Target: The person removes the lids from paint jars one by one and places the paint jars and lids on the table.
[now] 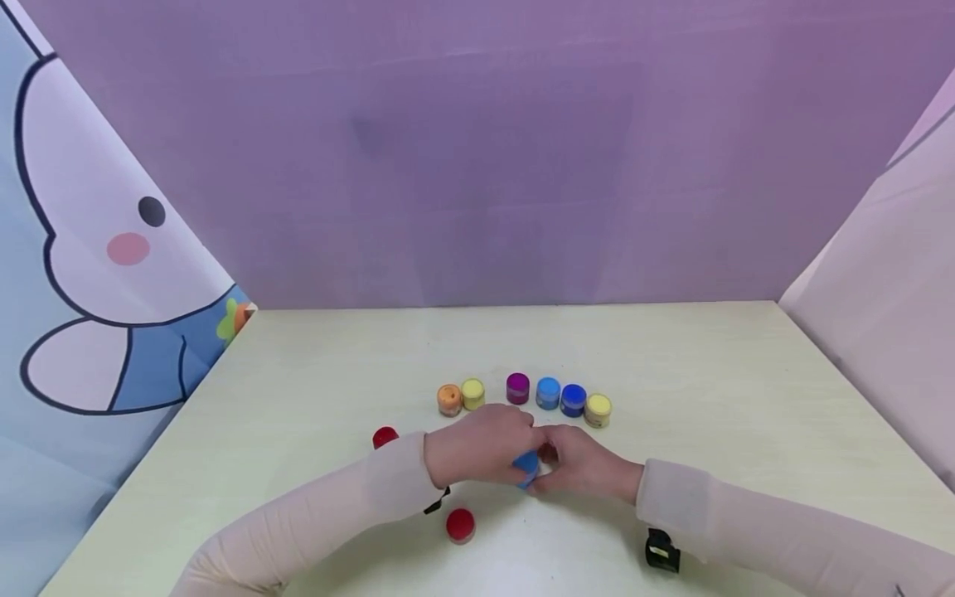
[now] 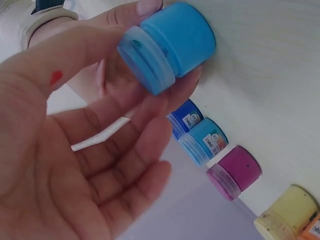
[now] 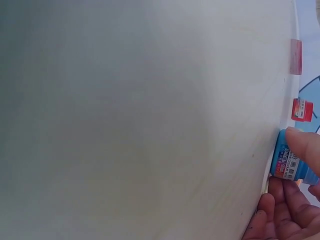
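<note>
Between my two hands is a light blue paint jar [image 1: 526, 466], standing at table level in front of the other jars. My left hand [image 1: 483, 444] reaches over from the left and pinches its translucent lid [image 2: 146, 60] with thumb and fingers. From the other side my right hand [image 1: 589, 466] grips the jar's body, thumb on one side and fingers on the other. In the right wrist view the printed label [image 3: 287, 162] faces the camera. A small red smear marks the left hand in the left wrist view.
Behind the hands stand orange [image 1: 449, 400], pale yellow [image 1: 473, 394], purple [image 1: 518, 388], light blue [image 1: 548, 393], dark blue [image 1: 573, 400] and yellow [image 1: 598, 410] jars. One red jar [image 1: 385, 437] is partly hidden by the left sleeve; another red jar [image 1: 460, 526] stands nearer.
</note>
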A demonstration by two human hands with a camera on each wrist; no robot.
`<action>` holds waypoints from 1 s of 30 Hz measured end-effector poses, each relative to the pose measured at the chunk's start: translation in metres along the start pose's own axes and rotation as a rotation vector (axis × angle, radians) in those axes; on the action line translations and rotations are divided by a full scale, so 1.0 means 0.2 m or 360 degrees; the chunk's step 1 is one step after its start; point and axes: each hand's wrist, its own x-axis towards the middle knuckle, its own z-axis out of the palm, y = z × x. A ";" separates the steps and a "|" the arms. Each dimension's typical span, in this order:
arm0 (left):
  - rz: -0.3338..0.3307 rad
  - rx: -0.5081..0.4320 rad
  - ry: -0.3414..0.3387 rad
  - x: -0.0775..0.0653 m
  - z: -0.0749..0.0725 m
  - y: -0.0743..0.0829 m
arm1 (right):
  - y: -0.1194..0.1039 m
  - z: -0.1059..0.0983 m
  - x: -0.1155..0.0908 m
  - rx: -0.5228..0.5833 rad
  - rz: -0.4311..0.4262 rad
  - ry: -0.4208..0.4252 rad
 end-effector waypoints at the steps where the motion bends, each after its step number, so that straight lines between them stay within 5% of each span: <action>1: -0.0022 -0.0013 0.0007 0.00 0.00 0.00 | 0.00 0.00 0.00 -0.0012 -0.0008 0.0000; 6: -0.0105 -0.0046 0.0034 0.00 0.00 0.01 | 0.00 0.00 0.00 -0.0035 -0.0045 0.0000; 18: -0.0111 -0.0065 0.0027 0.00 -0.03 0.00 | 0.00 -0.01 0.00 -0.0020 -0.0036 0.0001; 30: -0.0255 0.0051 -0.0150 -0.10 -0.05 -0.03 | 0.00 0.00 0.00 0.0028 0.0002 -0.0026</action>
